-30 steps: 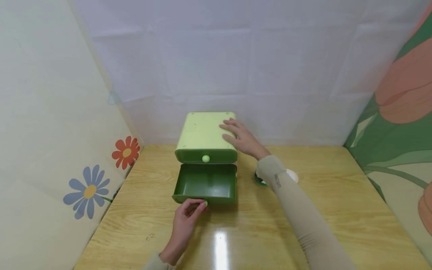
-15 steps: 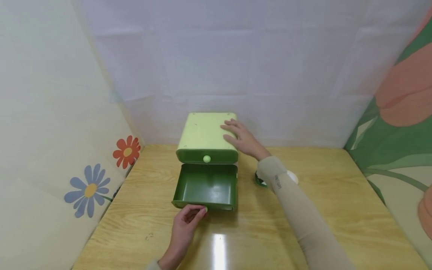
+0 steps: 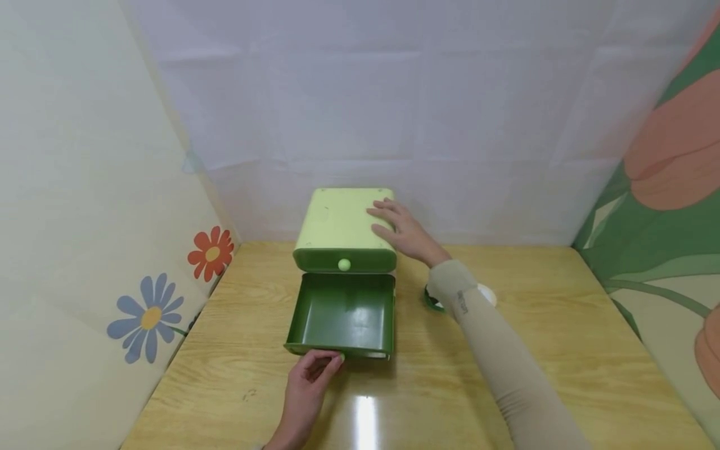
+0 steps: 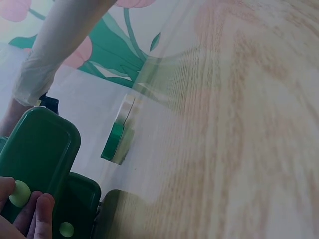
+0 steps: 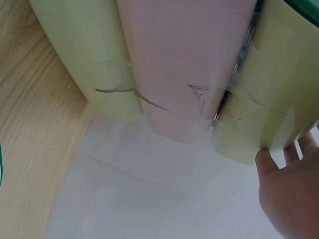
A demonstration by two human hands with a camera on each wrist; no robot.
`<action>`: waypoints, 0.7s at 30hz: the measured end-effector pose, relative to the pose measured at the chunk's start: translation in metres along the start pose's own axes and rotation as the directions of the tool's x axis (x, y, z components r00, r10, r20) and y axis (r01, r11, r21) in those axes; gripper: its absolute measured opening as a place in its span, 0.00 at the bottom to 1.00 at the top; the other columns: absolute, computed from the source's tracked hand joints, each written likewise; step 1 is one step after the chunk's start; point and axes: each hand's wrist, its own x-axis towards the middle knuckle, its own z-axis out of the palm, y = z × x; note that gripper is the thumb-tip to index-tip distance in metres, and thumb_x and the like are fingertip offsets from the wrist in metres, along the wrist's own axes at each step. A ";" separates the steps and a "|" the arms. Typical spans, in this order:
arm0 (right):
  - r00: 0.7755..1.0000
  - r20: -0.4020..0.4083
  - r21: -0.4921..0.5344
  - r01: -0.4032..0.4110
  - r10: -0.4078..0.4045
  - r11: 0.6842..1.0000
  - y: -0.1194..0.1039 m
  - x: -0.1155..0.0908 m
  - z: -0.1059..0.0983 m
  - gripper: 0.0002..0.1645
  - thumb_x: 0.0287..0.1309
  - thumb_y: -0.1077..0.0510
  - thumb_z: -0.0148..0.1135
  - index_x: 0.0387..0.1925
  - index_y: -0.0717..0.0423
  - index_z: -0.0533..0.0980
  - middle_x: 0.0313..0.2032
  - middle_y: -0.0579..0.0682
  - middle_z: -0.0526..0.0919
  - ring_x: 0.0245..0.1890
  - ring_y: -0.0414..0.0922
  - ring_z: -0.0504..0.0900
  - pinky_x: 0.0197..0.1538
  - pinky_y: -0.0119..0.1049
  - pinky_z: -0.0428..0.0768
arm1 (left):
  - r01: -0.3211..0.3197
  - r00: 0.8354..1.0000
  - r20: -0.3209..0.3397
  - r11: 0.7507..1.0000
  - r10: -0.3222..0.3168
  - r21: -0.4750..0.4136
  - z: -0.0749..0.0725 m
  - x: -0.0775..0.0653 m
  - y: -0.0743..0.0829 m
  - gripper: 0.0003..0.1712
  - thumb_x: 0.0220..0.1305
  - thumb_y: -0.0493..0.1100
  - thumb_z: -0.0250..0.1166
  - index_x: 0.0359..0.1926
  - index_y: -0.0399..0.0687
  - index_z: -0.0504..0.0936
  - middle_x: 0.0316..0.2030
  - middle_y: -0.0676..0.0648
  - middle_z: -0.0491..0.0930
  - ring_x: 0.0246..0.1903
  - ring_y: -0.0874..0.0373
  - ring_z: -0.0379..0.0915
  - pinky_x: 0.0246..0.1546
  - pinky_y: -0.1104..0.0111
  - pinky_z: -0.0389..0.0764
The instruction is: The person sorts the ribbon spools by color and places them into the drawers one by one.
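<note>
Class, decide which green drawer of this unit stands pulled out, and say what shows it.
The middle drawer, directly below the top drawer: its inside shows and the left hand pinches its knob. The top drawer and bottom drawer sit further back.

The right wrist view crops the drawer unit (image 5: 184, 59), and a sleeve (image 3: 500, 356) partly hides a perhaps round green item (image 3: 430, 304).

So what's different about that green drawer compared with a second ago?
The open drawer has slid farther out toward the person, and the left hand moved back with it, pinching its knob throughout. Nothing was newly gripped or let go. The right hand stayed on the drawer unit, and the top drawer remained closed.
</note>
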 end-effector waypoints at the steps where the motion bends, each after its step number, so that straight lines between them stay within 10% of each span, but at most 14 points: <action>1: 1.000 -0.002 0.001 0.001 -0.001 1.000 0.000 0.000 0.000 0.33 0.77 0.34 0.47 0.76 0.37 0.65 0.81 0.40 0.54 0.83 0.42 0.42 0.81 0.64 0.48 | 0.000 1.000 -0.001 1.000 0.000 0.000 0.000 -0.001 0.000 0.10 0.67 0.37 0.71 0.44 0.34 0.84 0.42 0.33 0.87 0.41 0.52 0.88 0.47 0.71 0.87; 21: 1.000 -0.003 -0.013 0.008 -0.008 1.000 -0.004 -0.001 -0.004 0.34 0.77 0.34 0.47 0.77 0.39 0.65 0.81 0.41 0.55 0.83 0.43 0.42 0.81 0.64 0.47 | -0.022 1.000 -0.012 0.999 0.022 -0.043 0.000 -0.009 -0.002 0.09 0.65 0.32 0.70 0.43 0.30 0.83 0.41 0.32 0.87 0.41 0.52 0.89 0.47 0.65 0.89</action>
